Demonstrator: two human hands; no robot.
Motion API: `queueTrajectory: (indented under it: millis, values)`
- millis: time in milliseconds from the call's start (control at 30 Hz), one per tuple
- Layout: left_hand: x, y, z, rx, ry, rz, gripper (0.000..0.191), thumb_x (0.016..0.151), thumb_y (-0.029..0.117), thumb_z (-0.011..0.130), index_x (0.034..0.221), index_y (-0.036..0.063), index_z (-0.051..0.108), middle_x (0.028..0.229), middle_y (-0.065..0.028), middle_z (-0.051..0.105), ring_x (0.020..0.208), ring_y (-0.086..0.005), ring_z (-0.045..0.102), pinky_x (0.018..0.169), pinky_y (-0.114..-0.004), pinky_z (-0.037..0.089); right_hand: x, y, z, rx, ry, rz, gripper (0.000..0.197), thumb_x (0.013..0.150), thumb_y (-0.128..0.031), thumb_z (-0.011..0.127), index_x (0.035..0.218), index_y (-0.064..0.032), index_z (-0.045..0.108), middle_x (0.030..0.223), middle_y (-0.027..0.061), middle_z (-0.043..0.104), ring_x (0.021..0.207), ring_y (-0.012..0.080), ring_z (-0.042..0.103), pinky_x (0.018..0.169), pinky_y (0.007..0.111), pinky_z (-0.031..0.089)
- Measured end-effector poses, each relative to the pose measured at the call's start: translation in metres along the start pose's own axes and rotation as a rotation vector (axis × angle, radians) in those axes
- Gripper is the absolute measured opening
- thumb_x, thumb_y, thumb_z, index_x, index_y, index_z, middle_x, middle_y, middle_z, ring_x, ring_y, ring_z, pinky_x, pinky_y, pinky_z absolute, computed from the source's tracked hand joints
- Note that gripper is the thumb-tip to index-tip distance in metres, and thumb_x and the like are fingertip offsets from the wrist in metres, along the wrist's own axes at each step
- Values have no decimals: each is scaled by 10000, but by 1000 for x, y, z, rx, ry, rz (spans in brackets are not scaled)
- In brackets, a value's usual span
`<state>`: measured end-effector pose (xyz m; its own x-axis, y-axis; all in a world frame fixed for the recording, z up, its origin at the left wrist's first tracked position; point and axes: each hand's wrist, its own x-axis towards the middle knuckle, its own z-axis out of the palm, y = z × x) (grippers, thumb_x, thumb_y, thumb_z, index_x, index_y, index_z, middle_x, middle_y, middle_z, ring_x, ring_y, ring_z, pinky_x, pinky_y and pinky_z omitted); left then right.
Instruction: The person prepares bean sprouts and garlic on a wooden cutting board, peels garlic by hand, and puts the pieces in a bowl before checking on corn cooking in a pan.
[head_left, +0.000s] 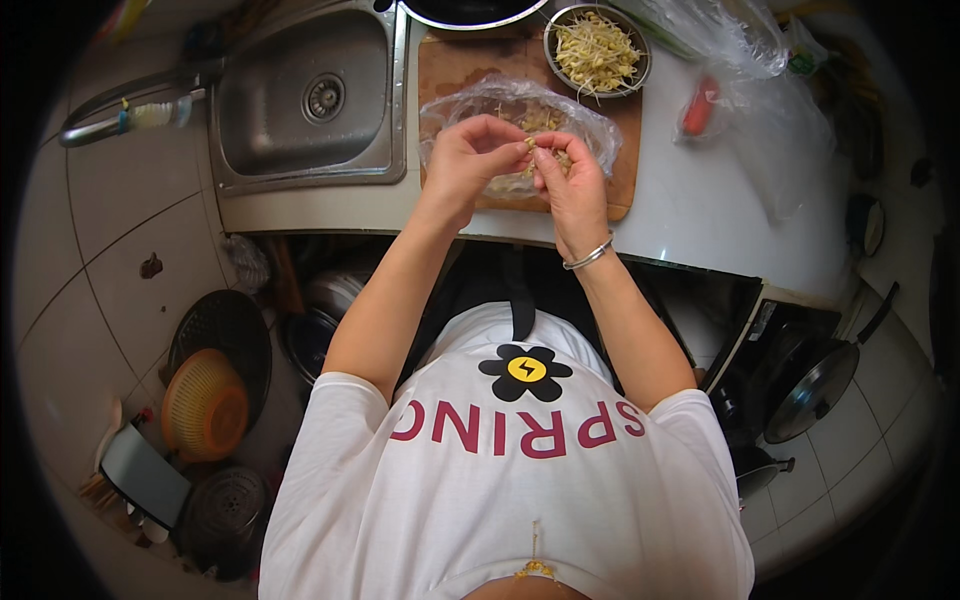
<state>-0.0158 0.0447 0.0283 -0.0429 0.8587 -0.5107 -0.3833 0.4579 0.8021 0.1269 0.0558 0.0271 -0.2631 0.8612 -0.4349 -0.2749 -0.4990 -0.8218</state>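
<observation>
My left hand (480, 154) and my right hand (564, 169) meet fingertip to fingertip, pinching a soybean sprout (530, 142) between them. Below them a clear plastic bag (457, 112) lies spread wide on a wooden cutting board (628, 150). More sprouts (544, 118) are inside the bag, partly covered by my hands. Behind it, at the board's far right corner, a round metal bowl (551, 60) holds a heap of yellow-headed sprouts (598, 54). Some of their thin tails hang over its rim.
Left of the board is a stainless steel sink (300, 150) with a faucet (94, 133). A dark pan (472, 9) stands at the back. To the right lie plastic bags (780, 142) and a red item in plastic (699, 106). Low on the right is a lidded pan (814, 394).
</observation>
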Motion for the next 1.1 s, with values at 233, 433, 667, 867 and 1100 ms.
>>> queueTrajectory:
  millis: [233,433,667,867,1100]
  values:
    - [59,28,39,218,-30,252,172,804,33,654,952,-38,600,810,-82,649,722,-117,627,690,-233,525,9,-17,-13,192,98,23,127,923,-81,507,1036,-37,547,792,-24,514,635,25,454,518,152,355]
    - [56,31,36,575,37,420,67,767,26,634,823,-9,619,718,-68,650,683,-119,630,606,-270,498,0,-14,-19,200,55,75,188,959,-129,434,1076,-23,537,807,-10,519,642,40,458,480,147,316]
    - [-39,-3,17,1087,98,600,152,713,33,668,863,19,648,937,-99,625,857,-288,590,720,-348,488,-26,12,2,308,-78,239,197,972,-185,426,1046,-56,554,883,-19,556,674,16,454,492,150,315]
    - [-62,0,22,1045,67,689,287,757,-39,604,1033,33,636,1020,-110,620,940,-290,587,815,-365,477,-18,14,1,474,-14,318,165,949,-141,474,1044,-33,555,863,-6,555,671,27,452,490,147,329]
    - [-8,-14,11,854,55,504,191,785,-22,525,936,6,637,928,-144,615,844,-316,609,755,-356,484,2,13,-28,436,56,299,224,913,-35,440,1121,24,501,756,-1,478,586,57,425,441,161,316]
